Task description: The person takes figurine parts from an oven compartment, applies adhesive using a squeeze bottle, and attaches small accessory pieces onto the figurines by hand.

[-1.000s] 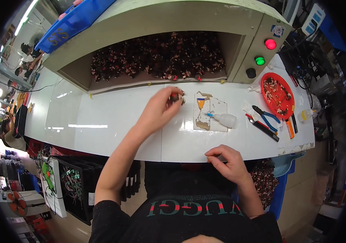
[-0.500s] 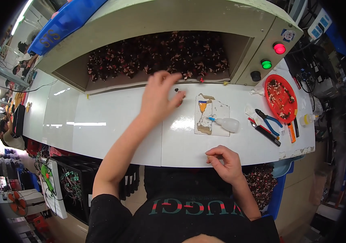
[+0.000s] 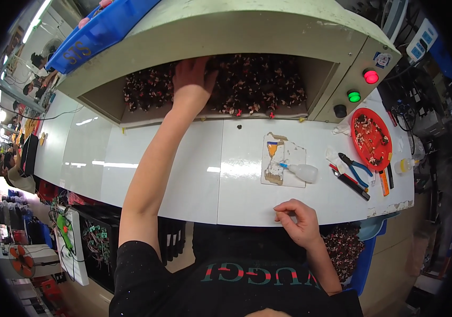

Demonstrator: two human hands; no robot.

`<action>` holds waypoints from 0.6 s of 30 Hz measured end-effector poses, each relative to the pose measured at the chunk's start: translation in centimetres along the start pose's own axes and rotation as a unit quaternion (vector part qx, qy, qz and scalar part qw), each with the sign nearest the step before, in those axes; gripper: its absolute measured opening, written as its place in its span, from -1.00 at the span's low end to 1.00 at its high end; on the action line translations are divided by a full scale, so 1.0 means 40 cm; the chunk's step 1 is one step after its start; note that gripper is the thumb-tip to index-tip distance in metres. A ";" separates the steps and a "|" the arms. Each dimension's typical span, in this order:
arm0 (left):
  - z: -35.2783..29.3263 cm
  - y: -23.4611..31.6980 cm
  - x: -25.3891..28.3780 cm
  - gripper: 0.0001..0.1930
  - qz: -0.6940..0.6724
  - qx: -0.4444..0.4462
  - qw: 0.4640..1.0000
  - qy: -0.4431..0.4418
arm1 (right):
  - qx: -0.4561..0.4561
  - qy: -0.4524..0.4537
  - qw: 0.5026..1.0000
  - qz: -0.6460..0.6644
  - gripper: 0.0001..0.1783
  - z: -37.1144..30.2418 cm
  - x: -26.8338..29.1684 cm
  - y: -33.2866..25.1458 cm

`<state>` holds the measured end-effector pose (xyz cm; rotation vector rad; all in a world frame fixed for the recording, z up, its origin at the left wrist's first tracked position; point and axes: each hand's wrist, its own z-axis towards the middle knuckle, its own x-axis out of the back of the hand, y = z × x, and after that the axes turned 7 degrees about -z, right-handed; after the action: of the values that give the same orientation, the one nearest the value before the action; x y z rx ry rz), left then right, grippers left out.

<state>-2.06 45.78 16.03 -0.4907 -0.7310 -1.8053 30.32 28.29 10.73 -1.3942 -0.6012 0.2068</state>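
Brown pieces [image 3: 260, 87] around the left hand [image 3: 191, 82], its grip impossible to tell

Left arm [image 3: 152, 174]: extended, slight elbow bend, spanning the counter [image 3: 189, 179].
Left hand [image 3: 190, 79]: beyond far edge, back upward, thumb apart from fingers; fingertips shaded.
Right hand [image 3: 298, 221]: at near edge, fingers loosely curled.
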 end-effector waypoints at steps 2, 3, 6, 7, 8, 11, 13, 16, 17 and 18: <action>0.031 0.006 -0.031 -0.75 -0.042 -0.001 0.994 -0.105 | 0.006 0.002 1.000 -0.011 -0.88 0.000 0.002 -0.002; 0.045 0.025 -0.058 -0.75 -0.044 -0.002 0.994 -0.101 | 0.001 0.002 1.000 -0.005 -0.88 0.002 0.002 -0.002; 0.093 0.091 -0.136 -0.76 -0.063 -0.028 0.987 -0.146 | -0.002 0.006 1.000 0.002 -0.88 -0.002 0.004 -0.004; 0.108 0.113 -0.159 -0.74 -0.070 -0.044 0.983 -0.163 | -0.004 0.008 1.000 0.008 -0.88 -0.003 0.006 -0.004; 0.120 0.132 -0.179 -0.72 -0.077 -0.060 0.979 -0.181 | -0.002 0.010 1.000 0.004 -0.88 -0.005 0.006 -0.005; 0.110 0.142 -0.259 -0.66 0.046 -0.104 0.979 -0.168 | 0.005 0.010 1.000 0.016 -0.88 0.002 0.004 -0.009; 0.104 0.150 -0.277 -0.57 0.044 -0.127 0.985 -0.113 | -0.001 0.010 1.000 0.028 -0.88 -0.002 0.004 -0.009; 0.125 0.146 -0.276 -0.54 0.020 -0.154 0.978 -0.142 | 0.007 0.010 1.000 0.008 -0.88 0.001 0.012 -0.007; 0.131 0.151 -0.265 -0.54 -0.007 -0.137 0.974 -0.179 | 0.001 0.011 1.000 0.010 -0.88 -0.003 0.014 -0.004; 0.133 0.145 -0.255 -0.53 -0.028 -0.119 0.970 -0.211 | 0.004 0.010 1.000 0.011 -0.88 -0.002 0.013 -0.002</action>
<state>6.74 55.08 14.76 -1.0470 -0.8224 -1.8729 30.79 28.47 10.96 -1.3936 -0.5673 0.2131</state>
